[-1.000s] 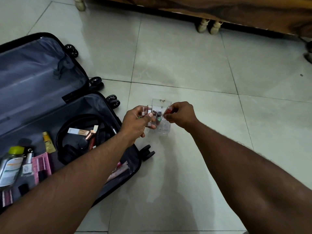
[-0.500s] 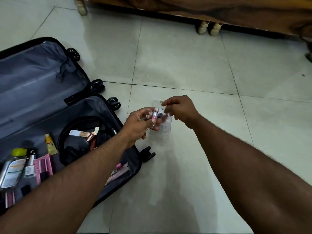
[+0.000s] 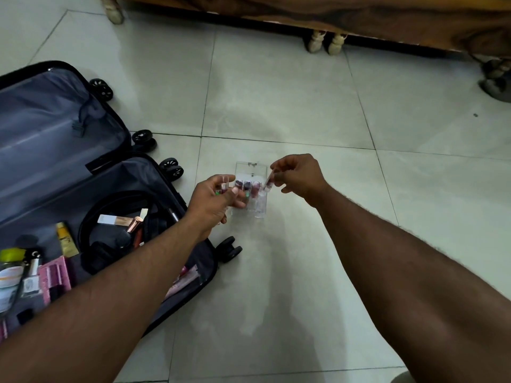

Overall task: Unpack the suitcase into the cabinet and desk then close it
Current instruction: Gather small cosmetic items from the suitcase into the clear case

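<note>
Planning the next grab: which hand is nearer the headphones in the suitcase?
Left. The left hand is just right of the suitcase edge, close to the headphones. The right hand is farther right, beyond the clear case on the floor.

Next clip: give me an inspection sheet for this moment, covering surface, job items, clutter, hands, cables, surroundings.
Surface: pale tiled floor.
Job's things: open suitcase holding headphones, yellow tube, bottles, pink box; clear organizer with small tubes on the floor.
Clutter: nothing seen.
Hands: left hand holds small tubes; right hand pinches one tube over the organizer.
Cables: nothing seen.
Surroundings: wooden furniture with turned legs.
</note>
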